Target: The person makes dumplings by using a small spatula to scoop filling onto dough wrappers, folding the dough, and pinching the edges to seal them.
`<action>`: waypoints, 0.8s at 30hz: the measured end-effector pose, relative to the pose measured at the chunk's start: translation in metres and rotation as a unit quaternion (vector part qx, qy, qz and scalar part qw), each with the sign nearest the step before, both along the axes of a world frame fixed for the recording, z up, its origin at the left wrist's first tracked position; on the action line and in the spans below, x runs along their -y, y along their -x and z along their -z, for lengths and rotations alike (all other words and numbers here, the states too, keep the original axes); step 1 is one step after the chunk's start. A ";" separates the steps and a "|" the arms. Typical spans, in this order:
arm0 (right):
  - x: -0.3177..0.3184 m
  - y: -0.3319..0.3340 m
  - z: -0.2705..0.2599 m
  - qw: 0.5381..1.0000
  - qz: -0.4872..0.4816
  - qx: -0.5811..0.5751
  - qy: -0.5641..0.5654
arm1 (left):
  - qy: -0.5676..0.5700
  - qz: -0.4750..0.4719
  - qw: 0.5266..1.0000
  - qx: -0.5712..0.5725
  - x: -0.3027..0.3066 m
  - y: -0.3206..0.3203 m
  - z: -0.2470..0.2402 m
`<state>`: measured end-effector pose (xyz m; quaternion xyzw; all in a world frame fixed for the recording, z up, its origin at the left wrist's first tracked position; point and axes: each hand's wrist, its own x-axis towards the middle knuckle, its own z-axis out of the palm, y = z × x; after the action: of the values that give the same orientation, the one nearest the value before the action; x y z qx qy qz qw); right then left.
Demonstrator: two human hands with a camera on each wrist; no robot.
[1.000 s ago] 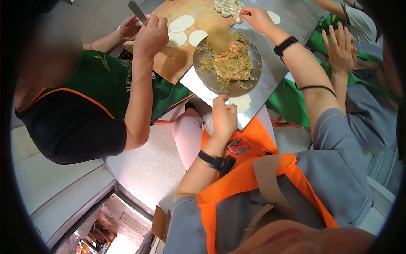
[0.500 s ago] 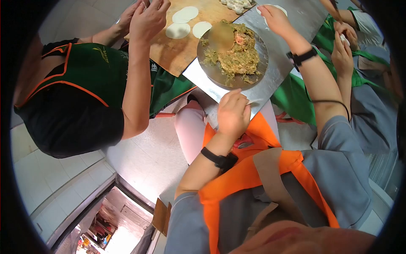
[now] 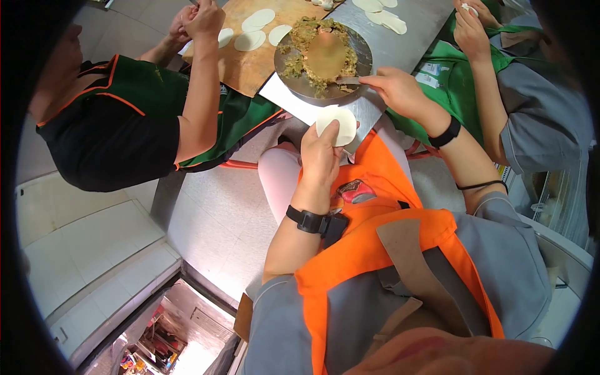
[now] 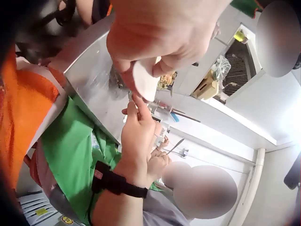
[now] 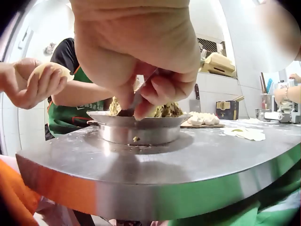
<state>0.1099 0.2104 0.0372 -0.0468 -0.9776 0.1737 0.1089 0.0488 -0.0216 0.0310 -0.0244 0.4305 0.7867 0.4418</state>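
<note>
My left hand [image 3: 320, 153] holds a round white dough wrapper [image 3: 344, 120], thumb over its face, just in front of the pan. In the left wrist view that wrapper [image 4: 142, 81] is bent between thumb and fingers. My right hand [image 3: 403, 94] grips a flat metal spatula [image 3: 347, 80], its blade at the near-right edge of the filling. The chopped green and pinkish filling [image 3: 306, 34] is heaped in a round shallow metal pan [image 3: 364, 59]. From the right wrist, the spatula [image 5: 141, 89] slants down through my curled fingers toward the pan [image 5: 136, 133].
Several wrappers [image 3: 257, 20] lie on the wooden board [image 3: 240, 69] at left, and more wrappers [image 3: 394, 24] on the steel table [image 3: 412, 47] at right. People sit close on both sides, hands raised. White dough pieces [image 5: 202, 118] stand behind the pan.
My right hand has come back from the far right of the table to the pan, where it now has the spatula. My left hand has turned, so the wrapper's face shows upward.
</note>
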 end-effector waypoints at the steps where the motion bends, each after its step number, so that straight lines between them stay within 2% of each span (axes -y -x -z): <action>1: 0.003 0.003 -0.001 1.000 -0.002 0.021 -0.018 | 0.008 0.012 1.000 0.005 0.001 0.001 0.003; 2: 0.005 0.004 -0.002 0.998 -0.005 0.043 -0.036 | 0.022 0.005 1.000 0.014 0.001 0.001 0.003; 4: 0.000 0.008 0.004 0.998 -0.018 0.052 0.006 | 0.051 -0.011 0.998 0.036 0.000 0.001 0.002; 8: -0.005 0.012 0.006 0.991 -0.064 0.060 0.103 | 0.083 -0.038 0.995 0.033 -0.014 0.015 0.031; 11: 0.000 0.007 0.001 0.993 -0.066 0.005 0.102 | 0.069 -0.063 0.995 0.042 -0.030 0.022 0.035; 14: 0.005 0.001 -0.018 0.999 0.040 0.023 -0.021 | 0.006 -0.051 0.997 0.055 -0.041 0.027 0.034; 17: 0.005 0.006 -0.013 0.996 0.050 0.037 -0.066 | 0.014 -0.067 0.993 0.098 -0.055 0.028 0.032; 20: 0.001 0.010 -0.007 0.998 0.016 0.043 -0.043 | 0.015 -0.075 0.991 0.111 -0.061 0.029 0.026; 23: 0.004 0.010 -0.005 0.995 -0.041 0.049 0.080 | 0.021 -0.055 0.991 0.121 -0.061 0.033 0.019; 24: 0.008 0.007 -0.006 0.995 -0.041 0.034 0.086 | 0.025 -0.045 0.991 0.125 -0.061 0.035 0.016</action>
<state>0.1026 0.2022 0.0430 -0.0215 -0.9633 0.2599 0.0642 0.0138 0.0395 0.0151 -0.1534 0.3901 0.7853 0.4556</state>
